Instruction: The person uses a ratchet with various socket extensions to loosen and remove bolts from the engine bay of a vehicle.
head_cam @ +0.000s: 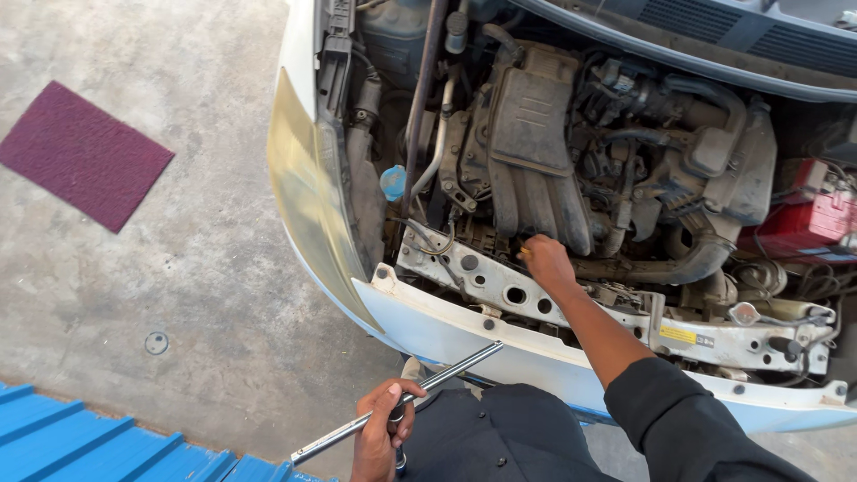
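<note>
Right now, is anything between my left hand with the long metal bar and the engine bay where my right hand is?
Yes. The left hand holds the long metal bar outside the car, below the white front bumper. That bumper and the pale front crossmember lie between it and the engine, where the right hand reaches in.

A small rectangular yellow label (678,335) with a white tag just beside it sits on the front crossmember (500,284) at four o'clock.

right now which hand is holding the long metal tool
The left hand, low beside the bumper, grips the long metal rod; the right hand reaches into the engine bay.
</note>
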